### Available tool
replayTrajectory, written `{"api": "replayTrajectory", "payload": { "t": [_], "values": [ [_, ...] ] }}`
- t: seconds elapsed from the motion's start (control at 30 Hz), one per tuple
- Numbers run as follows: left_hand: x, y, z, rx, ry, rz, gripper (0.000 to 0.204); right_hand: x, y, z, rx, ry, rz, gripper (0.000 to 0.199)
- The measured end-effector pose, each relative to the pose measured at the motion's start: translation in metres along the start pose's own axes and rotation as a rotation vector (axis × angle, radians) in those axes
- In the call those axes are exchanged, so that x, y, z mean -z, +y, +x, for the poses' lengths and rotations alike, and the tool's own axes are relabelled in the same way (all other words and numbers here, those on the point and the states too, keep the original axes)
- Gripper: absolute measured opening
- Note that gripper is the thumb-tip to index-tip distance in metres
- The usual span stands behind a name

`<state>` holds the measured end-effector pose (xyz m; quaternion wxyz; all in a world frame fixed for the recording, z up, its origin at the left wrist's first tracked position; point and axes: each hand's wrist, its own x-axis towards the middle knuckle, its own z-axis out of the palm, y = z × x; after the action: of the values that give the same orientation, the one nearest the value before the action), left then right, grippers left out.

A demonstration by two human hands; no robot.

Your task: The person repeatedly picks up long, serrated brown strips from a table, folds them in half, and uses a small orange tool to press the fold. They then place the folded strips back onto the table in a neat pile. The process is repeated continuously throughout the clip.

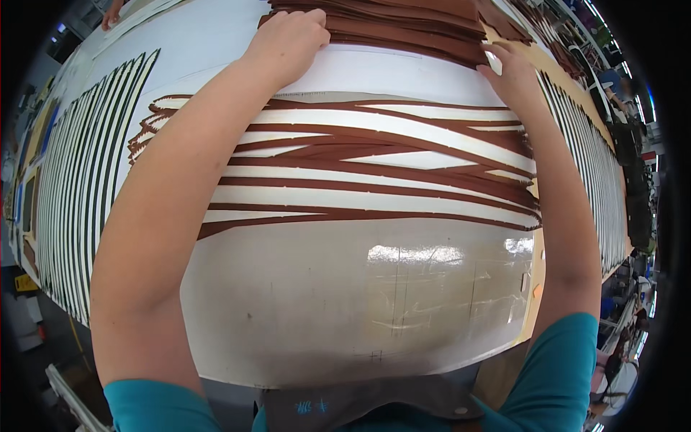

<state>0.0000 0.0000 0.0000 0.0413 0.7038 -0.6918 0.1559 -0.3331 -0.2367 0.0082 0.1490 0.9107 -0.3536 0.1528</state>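
Note:
A stack of dark brown flat pieces, looking like fabric or thin leather (403,25), lies at the far edge of the table. My left hand (291,43) is closed over its left end, the fingers bent down onto the brown edge. At the stack's right end, my right hand (515,72) has thumb and fingers against the near corner, with a small gap showing between them. Between my forearms, brown-edged white strips (374,194) lie side by side across the table, some overlapping and fanned. Their left ends pass partly behind my left forearm.
Rows of black-and-white strips lie left (86,173) and right (583,158) of my arms. Nearest me is a grey board (288,302) with a glossy clear-taped patch (439,295). Another person's hand (111,16) shows at the far left. More brown pieces (504,21) lie far right.

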Motion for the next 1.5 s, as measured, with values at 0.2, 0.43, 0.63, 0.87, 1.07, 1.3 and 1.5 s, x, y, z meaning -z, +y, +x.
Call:
{"api": "replayTrajectory", "payload": {
  "t": [0.2, 0.43, 0.63, 0.87, 1.07, 1.3, 1.5],
  "values": [
    [0.06, 0.026, -0.065, -0.027, 0.253, -0.464, 0.018, 0.08, -0.047, -0.059, -0.067, -0.099, 0.612, 0.034],
    [0.184, 0.096, -0.22, -0.701, 0.146, -1.53, 0.021, 0.161, -0.144, -0.203, 0.243, -0.469, 1.112, 0.019],
    [0.271, 0.151, -0.252, -0.71, -0.069, -2.09, 0.021, 0.155, -0.188, -0.256, 0.234, -0.42, 1.04, 0.01],
    [0.29, 0.263, -0.294, -0.528, 0.543, -2.323, 0.015, 0.116, -0.213, -0.268, -0.016, -0.026, 1.071, 0.01],
    [0.302, 0.271, -0.311, -0.599, 0.105, -2.426, 0.009, 0.09, -0.211, -0.26, -0.094, 0.235, 1.027, 0.011],
    [0.295, 0.274, -0.287, -0.785, -0.06, -2.391, 0.014, 0.089, -0.183, -0.26, -0.284, 0.179, 1.014, 0.012],
    [0.279, 0.311, -0.298, -0.629, 0.369, -2.565, 0.016, 0.091, -0.191, -0.259, -0.227, 0.221, 1.001, 0.013]
  ]
}}
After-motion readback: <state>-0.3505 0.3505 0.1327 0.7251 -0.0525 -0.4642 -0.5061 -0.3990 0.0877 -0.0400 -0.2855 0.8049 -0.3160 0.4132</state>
